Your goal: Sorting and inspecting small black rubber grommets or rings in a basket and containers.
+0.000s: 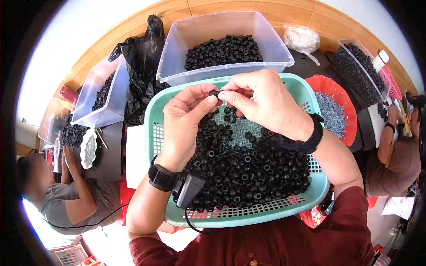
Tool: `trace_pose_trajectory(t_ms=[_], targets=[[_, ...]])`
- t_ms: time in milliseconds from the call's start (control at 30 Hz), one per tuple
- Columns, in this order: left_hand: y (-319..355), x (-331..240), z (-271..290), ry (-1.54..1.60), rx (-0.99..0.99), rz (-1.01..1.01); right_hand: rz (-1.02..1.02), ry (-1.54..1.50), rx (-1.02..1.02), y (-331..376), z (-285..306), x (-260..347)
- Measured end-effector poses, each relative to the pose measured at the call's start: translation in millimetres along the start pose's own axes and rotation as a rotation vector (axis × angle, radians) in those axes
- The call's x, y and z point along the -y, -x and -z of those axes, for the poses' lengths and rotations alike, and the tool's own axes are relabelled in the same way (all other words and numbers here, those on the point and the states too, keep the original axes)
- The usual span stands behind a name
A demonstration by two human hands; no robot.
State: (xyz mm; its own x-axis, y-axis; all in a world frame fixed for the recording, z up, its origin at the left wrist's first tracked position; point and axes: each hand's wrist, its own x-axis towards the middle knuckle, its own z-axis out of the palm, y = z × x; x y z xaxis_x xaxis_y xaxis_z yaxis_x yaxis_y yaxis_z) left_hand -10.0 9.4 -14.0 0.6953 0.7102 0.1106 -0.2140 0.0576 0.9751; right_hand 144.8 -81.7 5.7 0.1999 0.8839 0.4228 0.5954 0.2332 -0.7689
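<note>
Between the fingertips of my left hand (188,113) is a small round black part (214,93), pinched by thumb and forefinger. My right hand (262,99) meets it there, thumb and forefinger closed together at the part's right side; whether they hold a second tiny piece is hidden. Both hands are above the far half of a green plastic basket (152,95). Many loose black ring-like parts (244,173) with holes lie heaped in the basket, thickest toward its near side. Through a gap in the heap the mesh bottom shows.
Behind the basket stands a clear bin (222,73) of black parts, with a black plastic bag (146,66) left of it. A red dish (348,106) of small grey-blue pieces sits right. More clear bins flank both sides. One person (80,199) sits left, another (395,155) right.
</note>
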Motion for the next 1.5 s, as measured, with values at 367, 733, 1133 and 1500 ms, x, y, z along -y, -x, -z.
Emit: trace_pose_trajectory(t_ms=[367, 733, 1133, 1500], targets=[[1.5, 1.8, 1.3, 0.032, -0.015, 0.069, 0.033, -0.038, -0.043, 1.1, -4.9, -4.4], [4.4, 11.5, -4.5, 0.032, -0.084, 0.004, -0.116, -0.233, 0.037, 1.3, -7.7, -4.4], [2.5, 9.7, -5.0, 0.055, -0.126, 0.007, 0.263, 0.268, -0.126, 7.7, -19.2, -8.8], [3.8, 19.9, -3.7, 0.191, -0.154, 0.140, 0.299, 0.477, -0.106, 13.7, -33.5, -19.7]])
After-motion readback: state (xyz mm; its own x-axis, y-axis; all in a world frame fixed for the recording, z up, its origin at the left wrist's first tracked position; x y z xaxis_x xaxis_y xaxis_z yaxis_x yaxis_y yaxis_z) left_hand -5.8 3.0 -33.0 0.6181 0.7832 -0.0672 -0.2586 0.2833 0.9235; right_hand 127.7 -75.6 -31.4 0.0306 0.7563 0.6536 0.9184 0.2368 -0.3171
